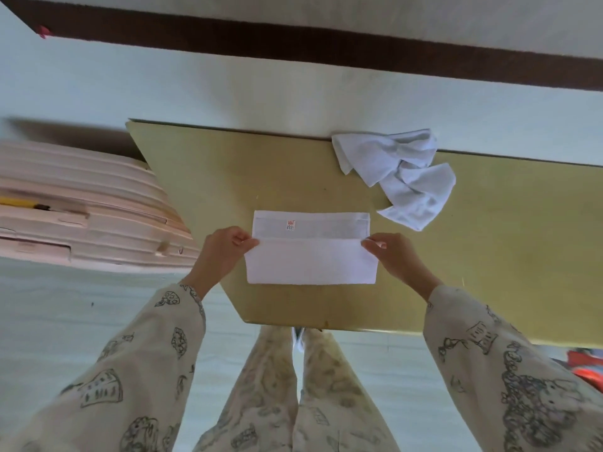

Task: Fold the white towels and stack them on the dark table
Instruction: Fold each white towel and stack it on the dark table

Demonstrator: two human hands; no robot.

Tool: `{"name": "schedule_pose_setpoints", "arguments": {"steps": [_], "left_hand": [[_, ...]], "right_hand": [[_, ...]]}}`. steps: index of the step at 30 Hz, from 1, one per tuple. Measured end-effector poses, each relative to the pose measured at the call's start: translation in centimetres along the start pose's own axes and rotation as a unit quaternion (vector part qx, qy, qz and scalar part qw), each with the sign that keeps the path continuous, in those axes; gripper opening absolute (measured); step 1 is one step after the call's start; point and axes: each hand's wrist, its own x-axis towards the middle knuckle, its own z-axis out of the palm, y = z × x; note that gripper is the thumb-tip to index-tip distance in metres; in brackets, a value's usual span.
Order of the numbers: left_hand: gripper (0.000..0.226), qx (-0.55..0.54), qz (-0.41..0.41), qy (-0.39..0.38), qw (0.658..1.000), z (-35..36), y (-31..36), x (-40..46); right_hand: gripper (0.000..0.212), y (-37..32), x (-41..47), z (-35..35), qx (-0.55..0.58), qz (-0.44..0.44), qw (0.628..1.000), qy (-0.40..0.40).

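Observation:
A white towel (pixel 311 261) lies on the olive-tan table (pixel 208 177) in front of me, its near half doubled up over the far half. A small red tag shows on the uncovered far strip. My left hand (pixel 225 252) pinches the left corner of the raised flap. My right hand (pixel 396 256) pinches the right corner of the same flap. Both hands hold the flap's edge just short of the far edge. A crumpled heap of white towels (pixel 398 174) lies at the table's far right, touching its far edge.
A pink ribbed hard case (pixel 81 207) stands on the floor to the left of the table. A dark brown strip (pixel 293 47) runs along the wall base beyond. Something red-orange (pixel 587 367) shows at the right edge below the table. My legs are under the near edge.

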Motion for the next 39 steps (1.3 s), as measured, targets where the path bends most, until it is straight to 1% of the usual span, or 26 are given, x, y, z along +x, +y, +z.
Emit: {"name": "schedule_pose_setpoints", "arguments": {"steps": [3, 5, 11, 16, 28, 33, 39], "left_hand": [[0.022, -0.054, -0.015, 0.025, 0.998, 0.2, 0.3, 2.9], [0.021, -0.068, -0.025, 0.027, 0.997, 0.6, 0.5, 4.5], [0.024, -0.062, -0.069, 0.015, 0.996, 2.2, 0.2, 7.2], [0.022, -0.055, -0.078, 0.012, 0.995, 2.4, 0.4, 7.7], [0.017, -0.010, -0.068, -0.001, 0.998, 2.3, 0.8, 8.2], [0.019, -0.024, -0.071, 0.009, 0.997, 2.5, 0.7, 8.2], [0.017, -0.082, -0.089, 0.052, 0.991, 2.7, 0.8, 7.9]], "right_hand": [[0.025, -0.3, 2.6, 0.0, 0.014, 0.008, 0.999, 0.034], [0.027, -0.3, 4.2, 0.2, 0.018, 0.013, 0.999, 0.048], [0.028, 0.7, 6.7, 1.3, 0.000, 0.047, 0.997, 0.056], [0.033, 0.6, 7.3, 1.4, -0.009, 0.053, 0.997, 0.062], [0.027, 0.6, 8.2, 1.5, -0.010, 0.081, 0.995, 0.053], [0.026, 0.5, 8.1, 1.8, -0.039, 0.074, 0.994, 0.064], [0.028, 0.9, 7.5, 2.3, -0.004, 0.075, 0.991, 0.107]]}}
